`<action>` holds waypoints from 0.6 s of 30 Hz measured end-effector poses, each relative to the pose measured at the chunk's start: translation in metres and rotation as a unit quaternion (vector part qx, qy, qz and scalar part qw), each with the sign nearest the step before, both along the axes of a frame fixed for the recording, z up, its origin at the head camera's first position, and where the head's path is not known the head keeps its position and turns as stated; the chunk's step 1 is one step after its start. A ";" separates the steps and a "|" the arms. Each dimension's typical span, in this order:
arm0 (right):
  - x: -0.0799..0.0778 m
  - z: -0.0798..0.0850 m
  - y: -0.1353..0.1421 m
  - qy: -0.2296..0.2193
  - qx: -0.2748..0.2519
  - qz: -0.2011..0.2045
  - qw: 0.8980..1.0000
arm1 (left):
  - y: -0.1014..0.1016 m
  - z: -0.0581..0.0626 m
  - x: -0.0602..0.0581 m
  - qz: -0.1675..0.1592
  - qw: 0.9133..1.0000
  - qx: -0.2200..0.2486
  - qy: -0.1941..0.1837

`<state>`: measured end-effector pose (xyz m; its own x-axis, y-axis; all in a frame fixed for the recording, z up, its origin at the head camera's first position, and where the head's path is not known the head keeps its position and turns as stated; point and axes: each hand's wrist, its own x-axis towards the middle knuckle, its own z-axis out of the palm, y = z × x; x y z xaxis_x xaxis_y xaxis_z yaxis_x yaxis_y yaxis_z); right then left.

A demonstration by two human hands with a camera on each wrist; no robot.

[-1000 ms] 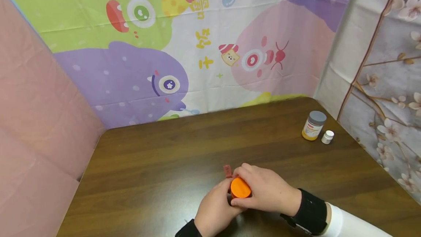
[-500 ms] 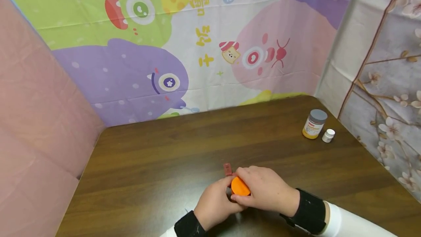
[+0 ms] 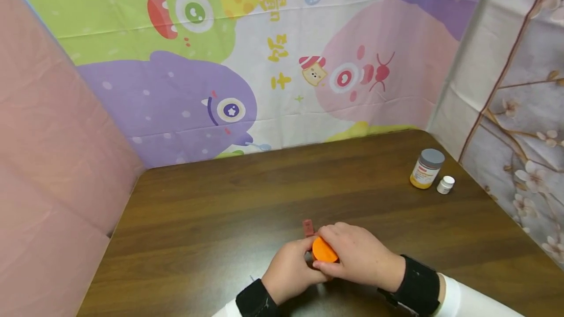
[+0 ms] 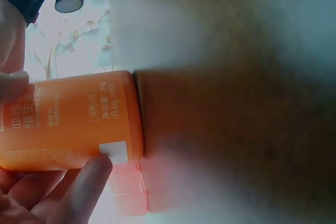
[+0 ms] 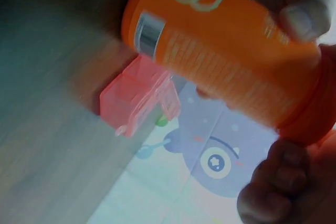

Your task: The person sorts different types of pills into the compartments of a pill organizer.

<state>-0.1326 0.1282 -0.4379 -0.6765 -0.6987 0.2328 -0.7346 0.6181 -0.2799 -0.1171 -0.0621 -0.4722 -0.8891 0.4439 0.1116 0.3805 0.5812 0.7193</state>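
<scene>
An orange supplement bottle with white print stands upright on the table, held between both hands. My left hand grips its body, thumb on one side and fingers on the other. From the right, my right hand curls its fingers and thumb round the orange cap. Part of the cap's top shows between the hands, while they hide the body in the head view. Just behind the bottle sits a translucent pink pill box, with a raised lid flap at its far side.
At the back right of the wooden table stand a jar with a grey lid and a small white bottle. A cartoon-print cloth hangs behind the table. Pink cloth and floral cloth flank it.
My right hand has turned slightly on the cap, its fingers covering more of the top. My left hand keeps its grip, with its wrist shifted a little upward in view. The view has shifted slightly.
</scene>
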 end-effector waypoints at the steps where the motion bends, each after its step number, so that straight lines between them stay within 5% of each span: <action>1: -0.001 0.000 0.001 0.002 -0.001 0.011 1.000 | 0.000 0.000 0.000 -0.003 1.000 -0.002 0.000; 6: -0.003 -0.001 0.002 0.023 -0.006 0.054 0.998 | -0.002 0.001 0.001 -0.016 1.000 -0.006 -0.001; 11: -0.001 -0.001 0.000 0.031 0.001 0.053 0.998 | -0.001 0.001 0.003 -0.014 1.000 -0.006 -0.009; 18: 0.004 0.003 -0.007 0.013 0.016 -0.044 0.999 | -0.002 0.002 0.003 -0.006 1.000 -0.010 -0.013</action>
